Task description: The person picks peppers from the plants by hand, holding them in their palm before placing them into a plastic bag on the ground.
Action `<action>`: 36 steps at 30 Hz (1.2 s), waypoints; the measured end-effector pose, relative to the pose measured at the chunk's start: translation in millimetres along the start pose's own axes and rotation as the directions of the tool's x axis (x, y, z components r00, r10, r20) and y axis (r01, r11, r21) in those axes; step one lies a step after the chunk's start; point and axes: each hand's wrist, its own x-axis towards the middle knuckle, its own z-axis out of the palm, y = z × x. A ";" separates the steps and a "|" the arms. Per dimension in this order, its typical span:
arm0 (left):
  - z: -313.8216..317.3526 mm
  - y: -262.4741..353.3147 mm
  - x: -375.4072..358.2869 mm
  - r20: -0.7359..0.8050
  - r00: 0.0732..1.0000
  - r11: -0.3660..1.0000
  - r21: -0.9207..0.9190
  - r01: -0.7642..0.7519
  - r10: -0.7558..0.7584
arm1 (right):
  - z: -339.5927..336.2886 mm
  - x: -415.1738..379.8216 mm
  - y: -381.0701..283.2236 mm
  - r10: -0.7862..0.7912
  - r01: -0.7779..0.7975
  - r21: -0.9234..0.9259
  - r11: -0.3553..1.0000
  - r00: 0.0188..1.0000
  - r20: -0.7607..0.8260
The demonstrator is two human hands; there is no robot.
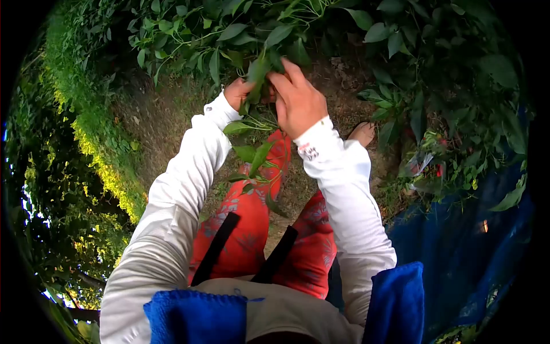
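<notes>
My left hand (238, 94) is closed around a leafy green stem, its fingers partly covered by a blurred leaf (259, 70). The lower part of the leafy branch (260, 155) hangs toward me over my legs. Close beside it, my right hand (300, 101) reaches into the same foliage with bent fingers. Its thumb and fingertips come together behind the leaves, and what they pinch is hidden. Above both hands spreads the bushy plant (229, 34), with pointed leaves and thin pale stems.
A clear plastic bag (421, 165) with red bits lies among leaves at the right. Dark blue sheeting (458, 241) spreads at the lower right. Bare soil (154, 123) runs under the plants. A bare foot (362, 133) shows beside my right sleeve. Yellow-green growth (100, 163) borders the left.
</notes>
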 end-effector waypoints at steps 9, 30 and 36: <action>-5.3 -26.4 30.7 -0.196 0.937 0.732 0.676 -0.084 0.288 | 16.5 10.4 9.9 0.376 -0.256 -0.328 0.909 0.843 0.383; -5.6 -13.9 15.2 0.351 0.934 0.960 -0.277 0.038 0.064 | 15.8 -44.7 6.0 0.144 -0.131 -0.102 0.986 0.982 0.125; 5.9 -26.4 14.1 0.230 0.970 0.953 -0.303 -0.008 0.081 | 36.2 -32.5 20.9 0.319 -0.381 0.002 0.925 0.777 0.543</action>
